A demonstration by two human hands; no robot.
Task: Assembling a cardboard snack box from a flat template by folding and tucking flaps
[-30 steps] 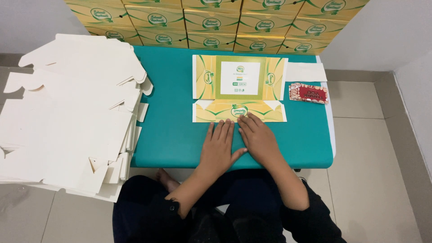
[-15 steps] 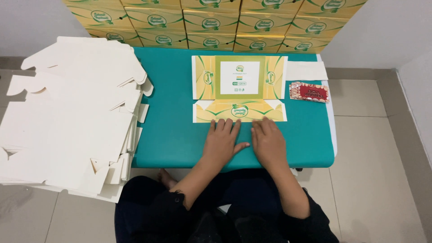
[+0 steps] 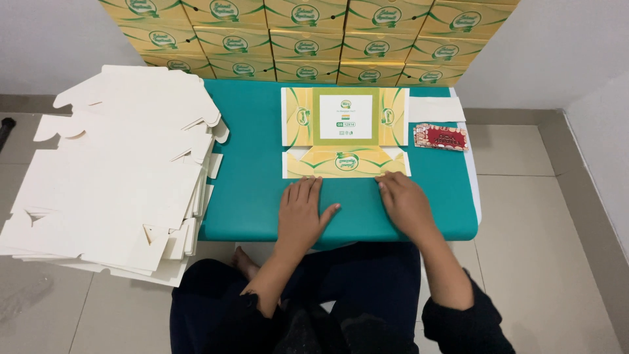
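I find the flat yellow-and-green carton blank (image 3: 345, 134) lying unfolded at the middle of the teal table (image 3: 249, 190), its near flap edge just ahead of both hands. Open teal surface remains to its left; a red packet (image 3: 441, 137) lies near its right side. My left hand (image 3: 303, 213) rests flat, fingers spread, grasping nothing — palm down on the table. My right hand (image 3: 404, 203) lies relaxed, fingertips at the flap's corner. Both forearms reach forward from the lap. White blanks (image 3: 111, 170) are stacked on the left, overhanging the table's edge.
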